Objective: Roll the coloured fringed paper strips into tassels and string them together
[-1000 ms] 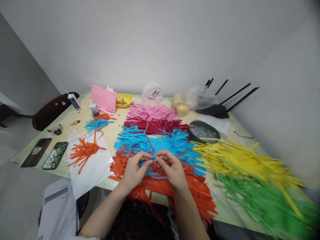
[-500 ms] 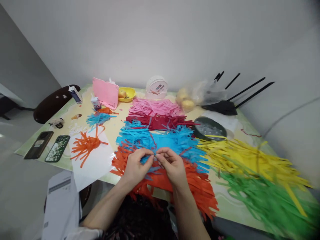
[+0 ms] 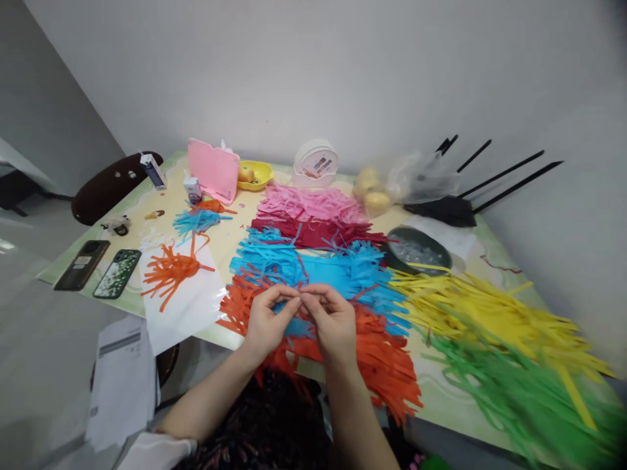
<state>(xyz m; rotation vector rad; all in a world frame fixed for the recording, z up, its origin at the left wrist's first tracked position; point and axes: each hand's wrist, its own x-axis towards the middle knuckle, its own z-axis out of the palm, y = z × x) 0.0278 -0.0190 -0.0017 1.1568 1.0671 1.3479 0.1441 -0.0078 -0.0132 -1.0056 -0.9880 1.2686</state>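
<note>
Above the fringed paper, my left hand (image 3: 269, 320) and my right hand (image 3: 333, 323) meet with thumbs and forefingers pinched tip to tip. Whatever lies between the fingertips is too small and hidden to name. Under them spreads orange fringed paper (image 3: 386, 359), with blue fringed paper (image 3: 333, 271) just beyond. Dark red fringed paper (image 3: 318, 234) and pink fringed paper (image 3: 311, 203) are layered farther back. On a white sheet to the left lies an orange paper tassel (image 3: 174, 267); a blue tassel (image 3: 198, 220) sits behind it.
Yellow strips (image 3: 480, 303) and green strips (image 3: 529, 385) cover the right side. A dark bowl (image 3: 418, 251), bagged fruit (image 3: 375, 192) and a black router (image 3: 445, 210) stand at back right. Two phones (image 3: 115, 274), a pink tablet case (image 3: 213, 170) and a yellow dish (image 3: 257, 176) are left.
My fingertips have come closer together, and the bit of blue that showed between them is now hidden. The whole view has shifted slightly.
</note>
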